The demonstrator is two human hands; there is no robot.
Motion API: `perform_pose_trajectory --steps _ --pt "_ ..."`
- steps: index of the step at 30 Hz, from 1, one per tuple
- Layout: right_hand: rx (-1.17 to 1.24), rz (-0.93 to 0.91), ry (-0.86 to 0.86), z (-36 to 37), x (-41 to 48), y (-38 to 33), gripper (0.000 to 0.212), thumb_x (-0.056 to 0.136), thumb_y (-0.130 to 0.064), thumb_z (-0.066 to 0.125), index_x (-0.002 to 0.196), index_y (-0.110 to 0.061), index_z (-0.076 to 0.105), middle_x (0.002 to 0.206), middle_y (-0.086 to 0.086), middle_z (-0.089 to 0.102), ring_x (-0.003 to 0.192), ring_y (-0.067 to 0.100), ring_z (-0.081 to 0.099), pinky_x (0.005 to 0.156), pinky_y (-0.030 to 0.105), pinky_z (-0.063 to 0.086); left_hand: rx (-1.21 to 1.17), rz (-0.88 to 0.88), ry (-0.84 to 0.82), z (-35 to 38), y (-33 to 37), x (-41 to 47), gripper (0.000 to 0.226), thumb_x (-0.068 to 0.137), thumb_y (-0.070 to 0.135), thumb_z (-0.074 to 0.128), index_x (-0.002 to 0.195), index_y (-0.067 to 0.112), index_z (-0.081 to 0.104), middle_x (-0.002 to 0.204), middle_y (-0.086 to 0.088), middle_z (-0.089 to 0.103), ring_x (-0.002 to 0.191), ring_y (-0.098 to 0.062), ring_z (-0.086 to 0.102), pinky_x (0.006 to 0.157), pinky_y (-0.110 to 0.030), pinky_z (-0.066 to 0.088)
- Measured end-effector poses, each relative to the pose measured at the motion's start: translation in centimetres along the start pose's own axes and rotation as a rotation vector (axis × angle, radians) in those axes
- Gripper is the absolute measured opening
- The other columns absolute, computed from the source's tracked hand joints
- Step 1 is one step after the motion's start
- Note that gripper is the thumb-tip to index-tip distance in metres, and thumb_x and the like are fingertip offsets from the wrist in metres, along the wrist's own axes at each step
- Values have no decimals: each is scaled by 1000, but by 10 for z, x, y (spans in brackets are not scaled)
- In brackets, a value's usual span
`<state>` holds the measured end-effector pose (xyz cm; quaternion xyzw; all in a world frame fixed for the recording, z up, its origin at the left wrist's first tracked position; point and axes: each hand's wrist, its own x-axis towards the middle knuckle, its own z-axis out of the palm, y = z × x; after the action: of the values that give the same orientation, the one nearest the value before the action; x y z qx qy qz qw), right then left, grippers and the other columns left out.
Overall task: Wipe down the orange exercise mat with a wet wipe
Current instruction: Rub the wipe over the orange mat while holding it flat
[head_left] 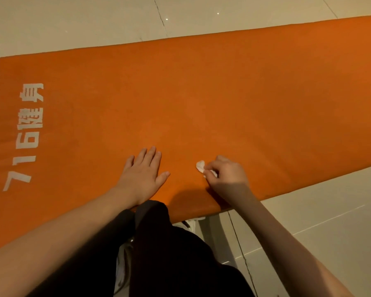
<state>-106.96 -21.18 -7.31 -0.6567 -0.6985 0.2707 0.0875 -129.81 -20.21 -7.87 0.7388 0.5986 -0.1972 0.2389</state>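
Wipe pinched in right grip, on mat; left grip flat, empty

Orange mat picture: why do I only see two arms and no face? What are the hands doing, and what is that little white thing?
The camera sits on the person's head and looks down, so you see only their own arms. The orange mat lies on a pale tiled floor and has white lettering at its left end. The left hand lies flat on the mat, fingers straight. The right hand pinches a small crumpled wet wipe, the white thing, down on the mat for cleaning.
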Motion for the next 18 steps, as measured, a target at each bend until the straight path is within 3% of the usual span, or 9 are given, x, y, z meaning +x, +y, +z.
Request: perform_pose_trajectory --steps 3,6,8,11,13,18 --pt "-3 34 103 2 -5 -8 16 87 -22 56 88 -15 71 80 -2 46 75 26 55 61 28 26 -9 -1 -3 -1 0 0 70 101 56 15 157 18 -4 164 -1 -11 150 -21 -11 121 -44 0" --pt "101 -123 1 1 -37 -21 23 85 -31 53 81 -18 72 73 -4 48 64 18 52 52 25 28 -11 -3 -10 -9 3 0 70 102 55 18 157 16 -2 164 -3 -10 150 -23 -10 121 -45 1" --pt "118 -151 -40 -8 -42 -13 19 84 -31 58 82 -20 73 72 -5 50 64 15 52 55 23 32 -13 8 -5 -14 6 -1 68 103 52 21 157 14 2 164 -5 -7 151 -24 -7 121 -44 1" --pt "41 -18 119 -8 -27 11 13 80 -21 59 80 -15 71 75 -5 50 65 23 55 60 30 37 -22 38 21 -17 11 -3 63 105 45 23 156 12 7 164 -6 -2 151 -23 -4 121 -43 3" --pt "55 53 169 -4 -31 10 18 81 -23 55 81 -14 70 78 -4 50 67 23 55 60 27 34 -34 50 30 -17 13 -6 61 105 42 25 156 12 9 164 -5 -1 151 -22 -3 120 -42 3" --pt "103 -123 69 -9 -61 13 10 84 -25 60 82 -21 69 75 -9 49 66 11 50 58 25 31 -55 76 45 -20 22 -8 60 104 42 32 155 15 15 164 -1 4 151 -21 0 120 -42 4"
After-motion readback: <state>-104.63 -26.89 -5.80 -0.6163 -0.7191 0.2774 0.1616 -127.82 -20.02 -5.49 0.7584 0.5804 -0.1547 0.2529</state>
